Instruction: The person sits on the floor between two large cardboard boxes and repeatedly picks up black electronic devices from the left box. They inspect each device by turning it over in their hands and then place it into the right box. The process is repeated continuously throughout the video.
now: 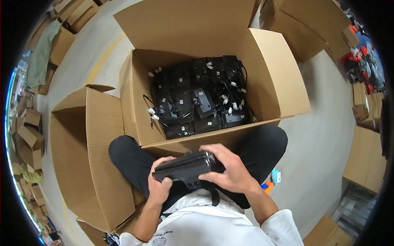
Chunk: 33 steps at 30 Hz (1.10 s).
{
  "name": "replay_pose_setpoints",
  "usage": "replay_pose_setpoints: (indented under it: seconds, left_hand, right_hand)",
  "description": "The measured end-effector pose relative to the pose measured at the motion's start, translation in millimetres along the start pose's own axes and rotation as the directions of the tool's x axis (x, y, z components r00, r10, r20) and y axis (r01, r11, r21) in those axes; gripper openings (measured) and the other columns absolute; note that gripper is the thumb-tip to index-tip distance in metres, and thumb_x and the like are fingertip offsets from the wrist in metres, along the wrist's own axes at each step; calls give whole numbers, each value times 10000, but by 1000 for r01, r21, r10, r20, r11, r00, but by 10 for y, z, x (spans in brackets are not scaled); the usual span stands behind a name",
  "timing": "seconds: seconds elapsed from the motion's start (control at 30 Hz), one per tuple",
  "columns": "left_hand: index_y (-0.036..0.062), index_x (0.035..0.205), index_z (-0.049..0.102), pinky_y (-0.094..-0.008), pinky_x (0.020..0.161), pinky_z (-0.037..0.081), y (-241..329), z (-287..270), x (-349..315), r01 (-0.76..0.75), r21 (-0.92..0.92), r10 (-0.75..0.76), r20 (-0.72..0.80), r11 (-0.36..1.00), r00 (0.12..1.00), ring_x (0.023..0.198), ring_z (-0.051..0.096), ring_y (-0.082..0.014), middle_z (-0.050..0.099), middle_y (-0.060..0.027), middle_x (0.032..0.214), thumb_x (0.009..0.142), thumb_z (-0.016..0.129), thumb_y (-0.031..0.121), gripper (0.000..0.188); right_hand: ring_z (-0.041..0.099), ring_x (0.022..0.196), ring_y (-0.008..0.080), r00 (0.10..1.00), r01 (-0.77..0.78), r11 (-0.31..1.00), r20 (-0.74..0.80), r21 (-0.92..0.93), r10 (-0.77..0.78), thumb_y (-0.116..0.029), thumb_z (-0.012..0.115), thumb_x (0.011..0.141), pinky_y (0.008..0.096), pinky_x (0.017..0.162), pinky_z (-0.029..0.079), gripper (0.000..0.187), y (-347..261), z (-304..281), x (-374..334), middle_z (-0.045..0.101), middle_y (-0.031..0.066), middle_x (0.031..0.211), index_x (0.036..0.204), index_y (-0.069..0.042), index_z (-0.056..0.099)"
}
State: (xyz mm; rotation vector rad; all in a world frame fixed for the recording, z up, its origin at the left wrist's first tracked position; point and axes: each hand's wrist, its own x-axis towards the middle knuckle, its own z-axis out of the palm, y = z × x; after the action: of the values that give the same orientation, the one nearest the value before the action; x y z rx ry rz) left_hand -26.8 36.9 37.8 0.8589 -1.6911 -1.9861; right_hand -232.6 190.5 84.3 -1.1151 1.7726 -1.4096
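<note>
Above my lap I hold a black plastic box-shaped unit [184, 169], with a small rounded bracket on its near side. My left hand [159, 180] grips its left end, thumb on the near face. On its right end, my right hand [230, 170] has fingers over the top and the thumb against the near side. Just beyond my knees stands a large open cardboard box [213, 130]. Inside it lie rows of similar black units [203, 101] with small white labels, black cables and white connectors [225, 99].
An open cardboard box [104, 156] stands at my left, its opening turned sideways. Orange and blue items [269, 186] lie on the floor by my right knee. More cartons [293, 28] stand at the far right, and stacked boxes [30, 135] line the left side.
</note>
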Motion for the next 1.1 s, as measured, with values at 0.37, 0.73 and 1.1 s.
replay_pose_setpoints:
  seconds: [0.37,0.73,1.1]
  left_hand:
    - [-6,1126,649,-315,823,539,843,38,501,-191,445,49,310,875,949,923,676,-196,679,-107,1030,671,940,229,589]
    - [5,1108,693,-423,812,551,513,574,2520,-179,732,-303,474,657,826,857,712,-304,737,-134,878,821,702,84,298]
    - [93,833,755,-405,851,488,-1489,1344,4058,-850,486,-1,868,-202,496,929,688,-280,678,-119,949,807,652,163,127]
  right_hand:
    - [654,1030,367,909,-60,982,397,-176,127,-282,842,809,405,869,538,682,-253,-448,234,635,209,1140,1339,18,535]
    - [692,948,206,864,-499,828,68,256,499,-368,686,969,379,803,605,505,562,-1441,1755,696,137,1079,1240,45,581]
    - [635,765,252,222,-957,138,336,255,916,-427,572,1035,446,700,600,426,2047,-1356,1473,665,116,913,1101,-10,628]
